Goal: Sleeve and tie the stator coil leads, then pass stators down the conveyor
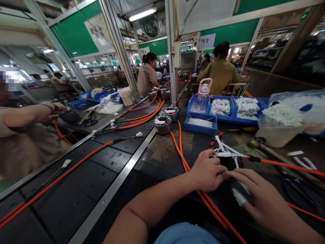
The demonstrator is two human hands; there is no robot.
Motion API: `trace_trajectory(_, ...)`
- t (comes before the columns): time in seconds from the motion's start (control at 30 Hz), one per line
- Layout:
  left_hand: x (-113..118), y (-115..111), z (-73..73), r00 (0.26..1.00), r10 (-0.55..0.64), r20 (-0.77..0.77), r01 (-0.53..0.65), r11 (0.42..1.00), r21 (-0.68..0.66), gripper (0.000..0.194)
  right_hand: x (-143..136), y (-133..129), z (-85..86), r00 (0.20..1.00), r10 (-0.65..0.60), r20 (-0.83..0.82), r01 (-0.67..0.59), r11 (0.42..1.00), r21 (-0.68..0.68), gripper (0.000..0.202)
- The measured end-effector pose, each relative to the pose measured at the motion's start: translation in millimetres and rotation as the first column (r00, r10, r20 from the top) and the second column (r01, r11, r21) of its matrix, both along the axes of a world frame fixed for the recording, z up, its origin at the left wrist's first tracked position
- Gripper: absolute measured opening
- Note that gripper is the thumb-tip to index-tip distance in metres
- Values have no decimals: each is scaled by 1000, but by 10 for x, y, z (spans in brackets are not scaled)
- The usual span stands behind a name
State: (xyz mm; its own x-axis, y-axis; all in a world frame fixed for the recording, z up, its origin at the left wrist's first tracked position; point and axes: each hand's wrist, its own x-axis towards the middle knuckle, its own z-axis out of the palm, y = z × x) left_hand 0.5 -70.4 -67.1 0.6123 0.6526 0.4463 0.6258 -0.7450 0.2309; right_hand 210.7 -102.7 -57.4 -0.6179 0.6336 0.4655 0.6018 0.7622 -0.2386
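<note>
In the head view, my left hand [209,171] has its fingers curled in a pinch at the near side of a dark round part [230,163]; what they grip is too small to make out. My right hand [261,193] comes from the right, somewhat blurred, its fingers stretched out and their tips meeting my left fingertips. A white wrap [238,197] covers its thumb, which stands apart from the fingers. White sleeves [228,154] fan out over the round part and join an orange cable [286,164] running right. My hands hide much of the part.
Blue bins [200,122] of white sleeves and a tub [279,127] stand behind. Pliers [299,189] and a hammer [269,149] lie right. Wired round motor parts [163,124] and orange cables [83,159] line the left conveyor [101,183]. Co-workers [147,74] are nearby, one at left.
</note>
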Motion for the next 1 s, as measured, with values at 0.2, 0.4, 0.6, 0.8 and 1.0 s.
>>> trace_trajectory(0.2,-10,-9,11,1000,-8,-20,8,1000,-3,27,-111,105,-8,995,15,97,-31,985,168,40)
trace_trajectory(0.4,18,-40,-41,998,48,42,-47,999,-12,25,-176,202,-118,973,-143,179,45,886,462,26)
trace_trajectory(0.6,39,25,-99,995,-4,102,9,999,-52,22,-300,391,-110,949,-276,153,181,874,450,17)
trace_trajectory(0.8,43,58,-101,991,-12,132,20,998,-57,20,-349,505,-73,948,-231,219,186,960,211,20)
trace_trajectory(1.0,25,38,-73,996,-2,89,7,999,-53,23,-298,440,-136,968,-248,38,239,958,159,20)
